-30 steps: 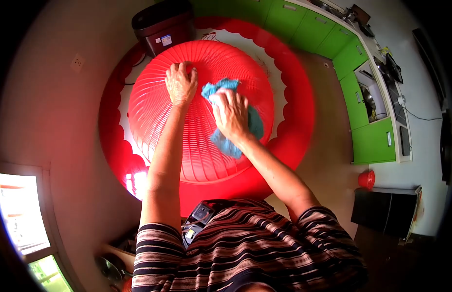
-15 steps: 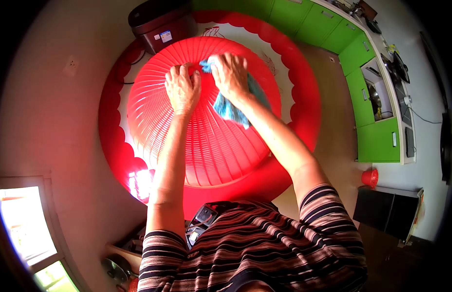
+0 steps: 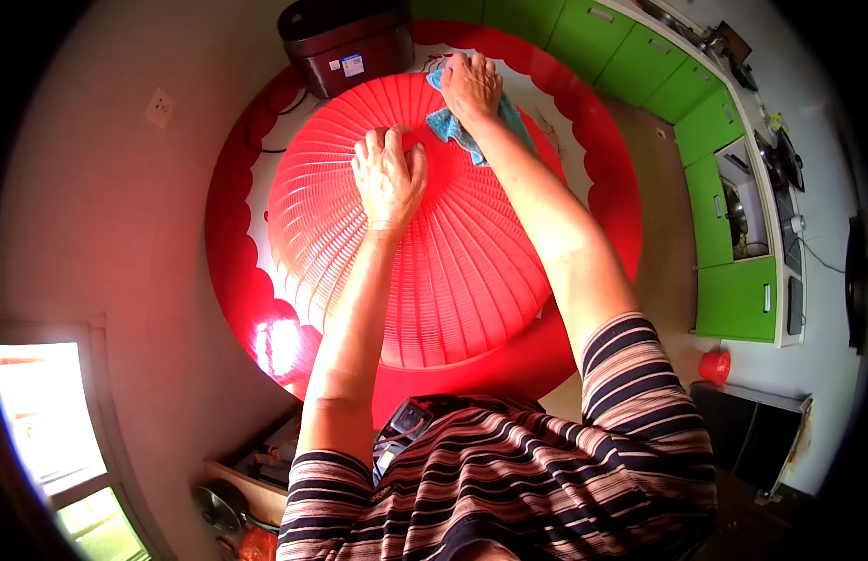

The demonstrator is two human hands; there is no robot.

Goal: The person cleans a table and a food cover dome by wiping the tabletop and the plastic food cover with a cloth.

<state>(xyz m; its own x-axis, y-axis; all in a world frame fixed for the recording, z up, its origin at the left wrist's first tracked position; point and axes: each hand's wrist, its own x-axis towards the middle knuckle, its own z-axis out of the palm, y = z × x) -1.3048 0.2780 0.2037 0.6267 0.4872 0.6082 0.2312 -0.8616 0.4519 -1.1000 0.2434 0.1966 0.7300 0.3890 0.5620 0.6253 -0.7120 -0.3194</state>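
Note:
A large red ribbed dome cover (image 3: 452,252) sits on the round table in front of me. My left hand (image 3: 389,179) rests on it, left of where the ribs meet, fingers bent and thumb apart, with nothing visible in it. Farther out and to the right, my right hand (image 3: 472,89) is closed on a blue cloth (image 3: 464,133) near the far side of the dome. Part of the cloth hangs out below and to the right of that hand; my palm and forearm hide the rest.
The round table (image 3: 616,187) has a red scalloped border around a pale middle. A dark bin-like box (image 3: 350,51) with a cord stands at its far left edge. Green cabinets (image 3: 738,299) line the right wall, near a red bucket (image 3: 715,366).
My right hand has moved away from me with the blue cloth, toward the dome's far side. My left hand stays on the dome. The whole view has shifted slightly.

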